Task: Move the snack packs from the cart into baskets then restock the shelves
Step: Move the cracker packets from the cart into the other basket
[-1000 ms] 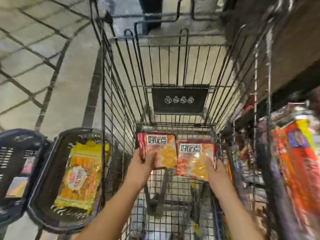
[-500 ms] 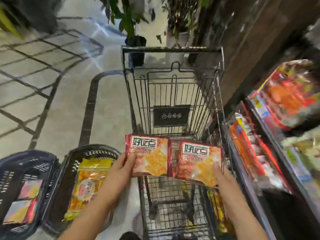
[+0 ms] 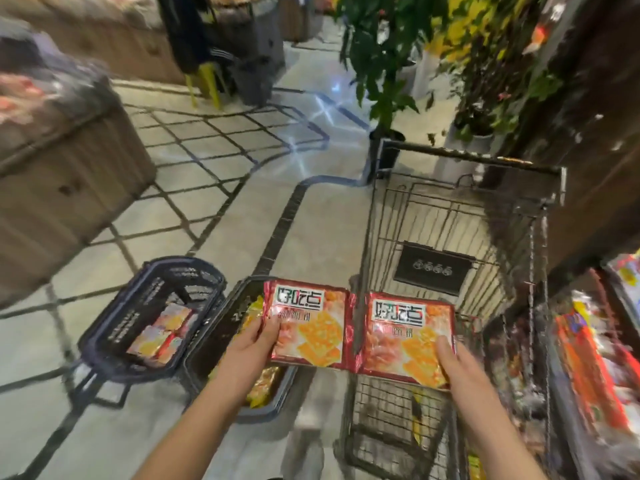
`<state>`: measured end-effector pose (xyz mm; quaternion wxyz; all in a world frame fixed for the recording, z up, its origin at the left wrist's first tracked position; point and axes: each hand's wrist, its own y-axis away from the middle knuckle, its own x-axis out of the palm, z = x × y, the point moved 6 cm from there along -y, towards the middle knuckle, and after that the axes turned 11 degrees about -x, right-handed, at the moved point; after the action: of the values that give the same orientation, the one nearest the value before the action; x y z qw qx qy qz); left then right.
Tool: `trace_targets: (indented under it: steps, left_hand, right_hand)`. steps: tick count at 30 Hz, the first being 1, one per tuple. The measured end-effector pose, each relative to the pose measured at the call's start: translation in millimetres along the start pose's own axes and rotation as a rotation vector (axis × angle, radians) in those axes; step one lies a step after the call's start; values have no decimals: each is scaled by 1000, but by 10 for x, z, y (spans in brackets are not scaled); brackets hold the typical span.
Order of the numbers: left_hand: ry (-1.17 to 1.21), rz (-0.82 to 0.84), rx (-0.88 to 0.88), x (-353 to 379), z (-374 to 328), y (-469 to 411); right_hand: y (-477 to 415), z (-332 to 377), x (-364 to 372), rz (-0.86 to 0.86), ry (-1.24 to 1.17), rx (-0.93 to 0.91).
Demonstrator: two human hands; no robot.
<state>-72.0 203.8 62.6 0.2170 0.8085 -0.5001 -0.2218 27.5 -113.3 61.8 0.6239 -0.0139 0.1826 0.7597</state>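
My left hand [image 3: 254, 344] grips a red snack pack [image 3: 310, 323] by its left edge, above the nearer dark basket [image 3: 204, 362], which holds yellow packs [image 3: 265, 382]. My right hand [image 3: 453, 362] grips a second red snack pack [image 3: 408, 337] by its lower right corner, over the near left rim of the wire cart [image 3: 450, 216]. The two packs are side by side and touching. A farther dark basket [image 3: 104, 337] on the floor to the left holds several red and yellow packs [image 3: 162, 334].
Shelves with bright snack packs [image 3: 588, 358] run along the right of the cart. A wooden display counter [image 3: 52, 188] stands at the left. Potted plants [image 3: 388, 81] and a seated person's dark clothing [image 3: 207, 36] lie beyond the cart on the tiled floor.
Both hands have lifted the two red packs out of the cart and carried them left toward the baskets. My view has swung up and to the left.
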Motion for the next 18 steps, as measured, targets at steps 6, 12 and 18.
trace_targets:
  steps: [6,12,18]
  left_hand:
    - [144,-205,-17,-607,541,810]
    - [315,-352,-71,-1175,1065,1535]
    - [386,-492,-69,-2127,1614,1950]
  right_hand:
    - [320,-72,584,216,-1,-65]
    - [780,-89,1356,408,-26,-83]
    - [1258,203,2239,533,-12,-105]
